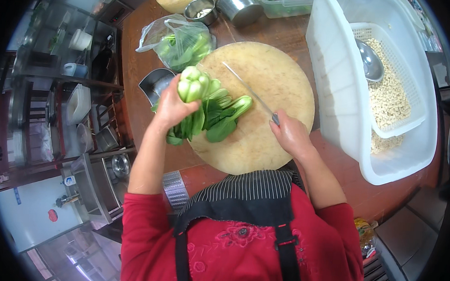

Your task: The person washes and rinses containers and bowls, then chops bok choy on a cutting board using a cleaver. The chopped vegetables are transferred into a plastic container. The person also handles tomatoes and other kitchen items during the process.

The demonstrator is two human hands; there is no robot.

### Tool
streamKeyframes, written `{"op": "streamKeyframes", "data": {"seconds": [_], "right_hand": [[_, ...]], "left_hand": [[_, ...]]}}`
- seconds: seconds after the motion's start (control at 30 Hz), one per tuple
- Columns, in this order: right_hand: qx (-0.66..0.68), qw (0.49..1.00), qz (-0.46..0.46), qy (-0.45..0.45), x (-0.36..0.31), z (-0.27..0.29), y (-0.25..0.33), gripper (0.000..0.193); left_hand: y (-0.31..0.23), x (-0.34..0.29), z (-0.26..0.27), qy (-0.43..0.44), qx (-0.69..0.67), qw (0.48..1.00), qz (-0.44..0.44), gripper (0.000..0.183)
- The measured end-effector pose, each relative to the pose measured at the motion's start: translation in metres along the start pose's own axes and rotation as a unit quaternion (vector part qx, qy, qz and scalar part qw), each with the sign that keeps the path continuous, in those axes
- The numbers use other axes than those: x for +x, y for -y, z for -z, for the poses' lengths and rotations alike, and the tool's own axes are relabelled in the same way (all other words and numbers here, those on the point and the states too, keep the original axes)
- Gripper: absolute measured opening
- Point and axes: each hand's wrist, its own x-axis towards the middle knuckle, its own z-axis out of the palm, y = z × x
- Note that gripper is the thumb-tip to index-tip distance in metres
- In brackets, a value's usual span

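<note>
My left hand (174,105) is closed around a bunch of bok choy (193,84), its pale stem ends turned up and its leaves hanging below. It is above the left edge of a round wooden chopping board (273,132). More bok choy (227,115) lies on the board beside this hand, stems pointing up and to the right. My right hand (290,133) grips the handle of a knife (250,89) at the board's right side. The blade slants up and left over the board, its tip near the upper part. A gap separates the blade from the bok choy.
Beyond the board's left edge are a plastic bag (181,43) of greens and a metal container (156,82). Small metal bowl (200,11) and metal pot (239,8) stand at the back. At right, a large white tub (338,80) holds a basket of pale grains with a metal scoop (370,60).
</note>
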Motion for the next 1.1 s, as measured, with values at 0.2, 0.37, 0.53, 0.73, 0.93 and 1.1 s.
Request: {"op": "streamKeyframes", "data": {"seconds": [0.2,0.37,0.53,0.73,0.93,1.1], "right_hand": [[0.002,1.0,0.006,-0.008,0.0,0.003,0.0,0.024],[0.017,1.0,0.003,0.0,0.004,0.004,-0.003,0.025],[0.028,1.0,-0.005,-0.002,0.005,0.003,-0.002,0.025],[0.063,0.998,-0.004,-0.005,0.005,0.005,-0.01,0.025],[0.101,0.994,-0.036,-0.019,-0.007,0.012,-0.025,0.027],[0.086,0.995,-0.047,-0.011,-0.013,0.012,-0.024,0.027]], "left_hand": [[0.009,-0.03,-0.071,-0.034,0.194,0.973,-0.119,0.072],[0.028,-0.027,-0.057,-0.019,0.091,0.995,-0.023,0.073],[0.032,-0.014,-0.05,0.036,0.167,0.985,-0.026,0.078],[0.032,-0.016,-0.041,-0.031,0.107,0.993,0.04,0.076],[0.014,-0.054,0.004,-0.123,0.01,0.99,-0.061,0.071],[-0.005,-0.098,-0.073,0.028,0.139,0.986,-0.089,0.082]]}}
